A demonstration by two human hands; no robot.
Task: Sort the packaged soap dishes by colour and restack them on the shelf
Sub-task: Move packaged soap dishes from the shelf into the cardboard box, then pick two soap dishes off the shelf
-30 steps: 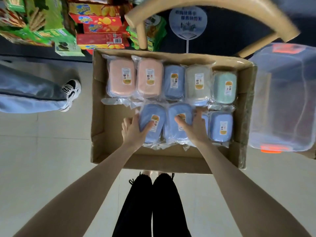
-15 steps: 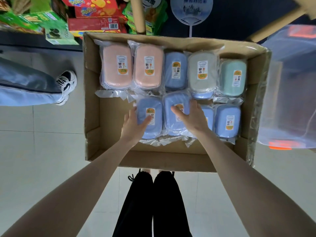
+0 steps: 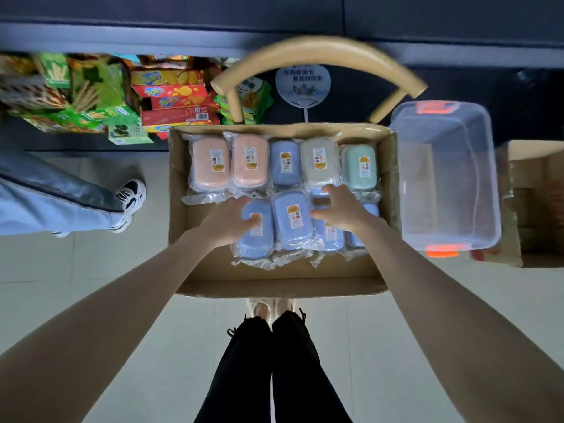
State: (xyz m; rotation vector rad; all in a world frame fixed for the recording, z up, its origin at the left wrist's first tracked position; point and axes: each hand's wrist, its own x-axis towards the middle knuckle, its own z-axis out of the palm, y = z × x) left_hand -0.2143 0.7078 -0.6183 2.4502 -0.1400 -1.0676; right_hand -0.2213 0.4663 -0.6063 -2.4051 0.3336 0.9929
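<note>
The box (image 3: 178,209) sits mid-frame on the tiled floor, with bagged soap dishes in two rows inside. In the upper row, from left to right, I see two pink dishes (image 3: 210,166), a far blue dish (image 3: 285,163), a grey dish (image 3: 319,161) and a green dish (image 3: 358,167). The lower row is all blue.

My left hand (image 3: 227,222) lies on the first blue dish (image 3: 259,239) at that row's left end. Its fingers are relaxed along the dish's left side and the thumb lies flat across the label, pinching nothing.

My right hand (image 3: 341,209) is spread wide over the third blue dish (image 3: 328,236). The thumb points left toward the second blue dish (image 3: 293,218), and the fingertips reach the grey dish's lower end. I cannot tell whether the palm touches the wrap. A fourth blue dish (image 3: 370,210) peeks out right of that hand.

A clear tub (image 3: 488,178) stands just right of the box. Snack boxes (image 3: 180,99) fill the upper left. Another person's shoe (image 3: 131,199) shows at the left.
</note>
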